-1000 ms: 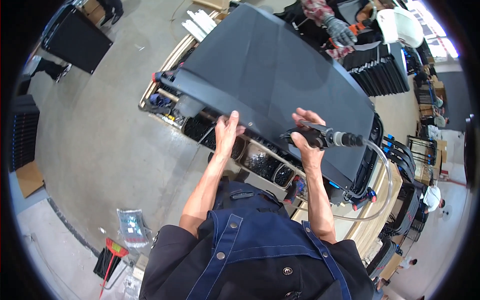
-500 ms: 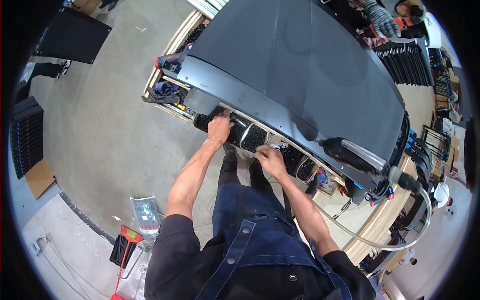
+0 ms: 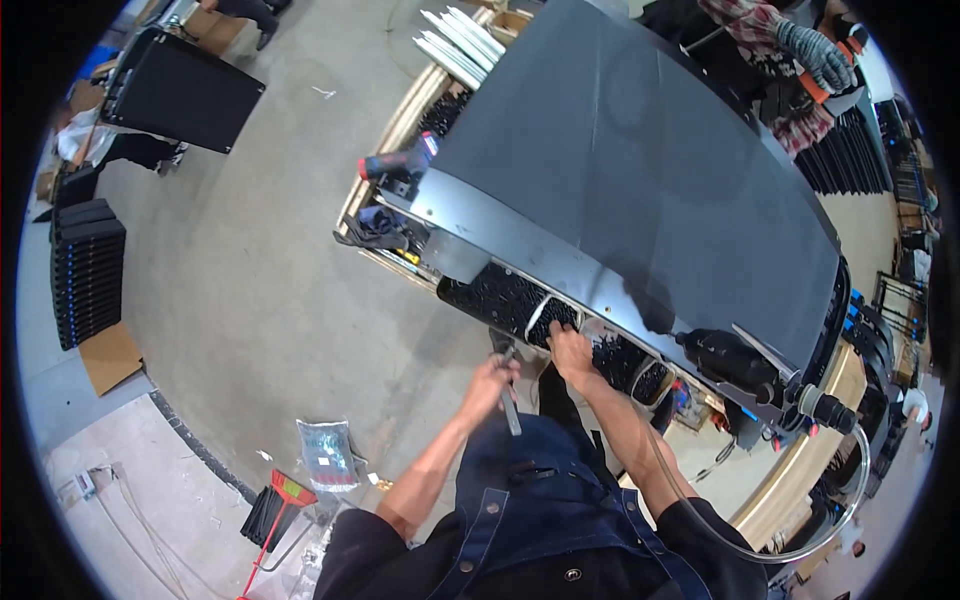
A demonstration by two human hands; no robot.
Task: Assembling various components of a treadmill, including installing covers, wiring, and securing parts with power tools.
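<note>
In front of my body, my left hand (image 3: 492, 388) is closed round a narrow flat grey metal strip (image 3: 512, 412), which sticks out below the fingers. To its right, my right hand (image 3: 570, 357) reaches into a bin of small black parts (image 3: 541, 318) at the bench edge. Its fingertips are bent together among the parts, and what they pinch is hidden. Beyond both hands lies a large dark grey panel (image 3: 650, 150) with a lighter metal edge. A black power driver (image 3: 735, 362) with a clear hose rests near the panel's right corner.
More bins of small dark parts (image 3: 497, 298) line the bench edge. A red-and-black tool (image 3: 385, 165) lies left of the panel. A co-worker's gloved hand (image 3: 815, 55) is at the far right; another person stands by a dark panel (image 3: 185, 90) at far left. A broom (image 3: 293, 488) is at lower left.
My left hand has come out of the left bin and back toward my body, now with the metal strip. The right hand has moved into the bin. The whole view has shifted.
</note>
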